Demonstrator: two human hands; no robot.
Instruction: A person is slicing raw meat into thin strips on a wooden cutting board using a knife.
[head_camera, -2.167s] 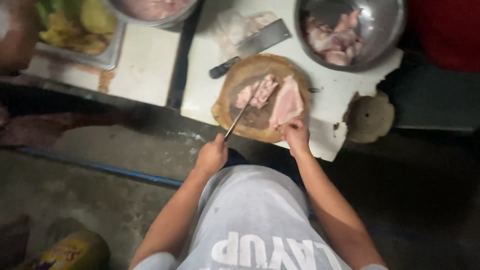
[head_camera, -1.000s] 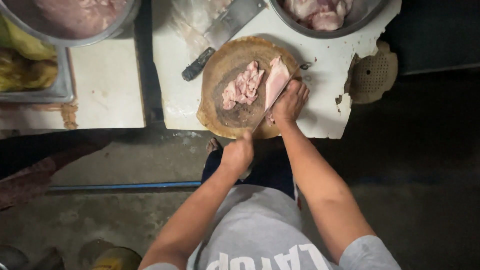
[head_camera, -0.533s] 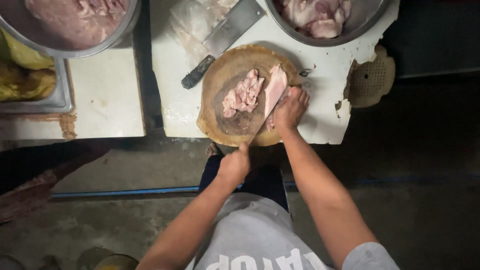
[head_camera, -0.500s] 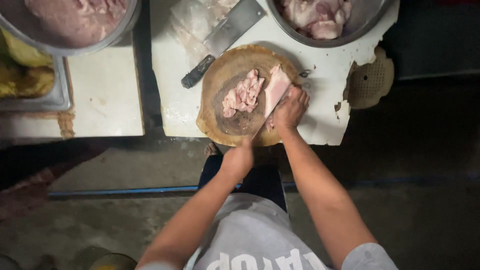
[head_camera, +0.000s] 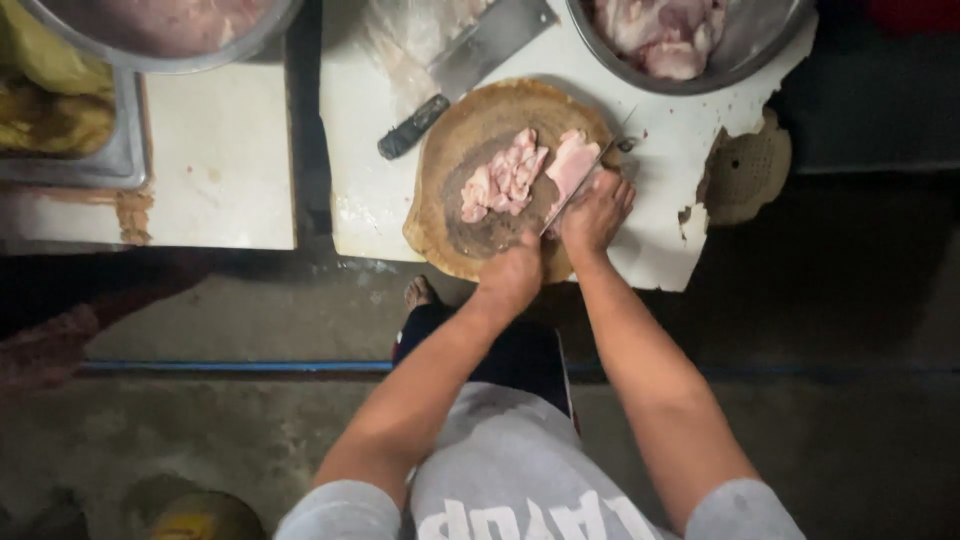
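Two hands slicing raw meat (head_camera: 572, 163): left hand (head_camera: 512, 272) grips a knife (head_camera: 578, 182), right hand (head_camera: 597, 207) presses at three o'clock on the round board (head_camera: 450, 225); next stroke likely needs fingers tucked.

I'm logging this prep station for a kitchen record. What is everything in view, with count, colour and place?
Round wooden chopping block: one, brown, on the white table near its front edge.
Raw meat pieces: several, pale pink, on the block.
Thin knife: one, silver blade, held across the block beside the meat.
Cleaver: one, grey blade with dark handle, lying behind the block.
Metal bowls of raw meat: two, silver, top left and top right.
Metal tray: one, with yellowish food, far left.
White table: chipped at the right edge.
Left hand: grips the knife handle.
Right hand: rests on the meat's right side.
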